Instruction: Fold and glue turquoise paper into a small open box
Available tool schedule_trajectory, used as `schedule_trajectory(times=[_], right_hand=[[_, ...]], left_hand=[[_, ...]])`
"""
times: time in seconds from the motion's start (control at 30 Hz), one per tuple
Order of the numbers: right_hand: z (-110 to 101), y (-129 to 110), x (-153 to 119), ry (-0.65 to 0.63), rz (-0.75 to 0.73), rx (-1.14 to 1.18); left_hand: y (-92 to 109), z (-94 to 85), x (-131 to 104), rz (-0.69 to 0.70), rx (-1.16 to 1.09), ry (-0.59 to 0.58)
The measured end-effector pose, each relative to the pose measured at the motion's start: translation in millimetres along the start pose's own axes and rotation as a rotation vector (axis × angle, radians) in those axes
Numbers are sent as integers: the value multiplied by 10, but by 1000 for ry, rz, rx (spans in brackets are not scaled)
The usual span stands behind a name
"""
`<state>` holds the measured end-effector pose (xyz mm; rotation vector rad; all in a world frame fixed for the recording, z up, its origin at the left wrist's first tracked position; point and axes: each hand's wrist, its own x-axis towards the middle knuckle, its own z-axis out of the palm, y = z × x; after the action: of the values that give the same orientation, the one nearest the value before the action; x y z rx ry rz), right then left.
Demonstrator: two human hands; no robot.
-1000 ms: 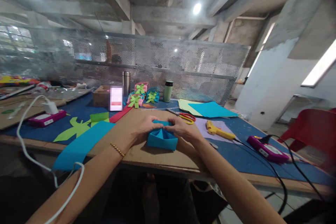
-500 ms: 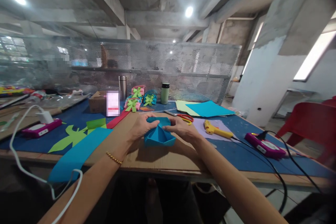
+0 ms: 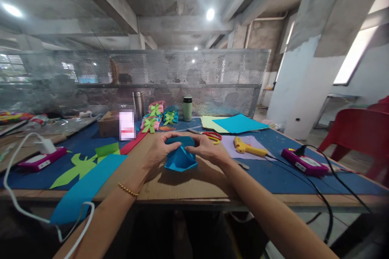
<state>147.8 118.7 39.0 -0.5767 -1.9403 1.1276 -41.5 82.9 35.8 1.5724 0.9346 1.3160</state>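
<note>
Between my two hands is a folded blue paper box, its creased open side facing me, above a sheet of brown cardboard. My left hand grips its left edge, thumb pressed on the inner fold and fingers behind. On the opposite side my right hand pinches the paper with the thumb inside. The fingers behind the box are partly hidden. Scissors with red and yellow handles lie just beyond my right hand. A blue paper strip and green paper cut-outs lie left of my left forearm.
On the right, a yellow glue gun rests on purple paper, its cord running to a magenta power strip. Behind stand a green bottle, a steel flask and small bow-topped boxes. Blue and yellow sheets lie at back right.
Both thumbs stay on the paper box, whose front folds have drawn in and look narrower. The whole view has shifted slightly, so the table's things appear farther left.
</note>
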Motion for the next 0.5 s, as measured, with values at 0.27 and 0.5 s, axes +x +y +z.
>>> schedule_trajectory(times=[0.27,0.5], right_hand=[[-37,-96,-50,-43,-25,-18],[-39,-104,-88,40,-6,-113]], left_hand=[[-96,-33,50,107,8,-11],[-50,-47,32,129,20,-43]])
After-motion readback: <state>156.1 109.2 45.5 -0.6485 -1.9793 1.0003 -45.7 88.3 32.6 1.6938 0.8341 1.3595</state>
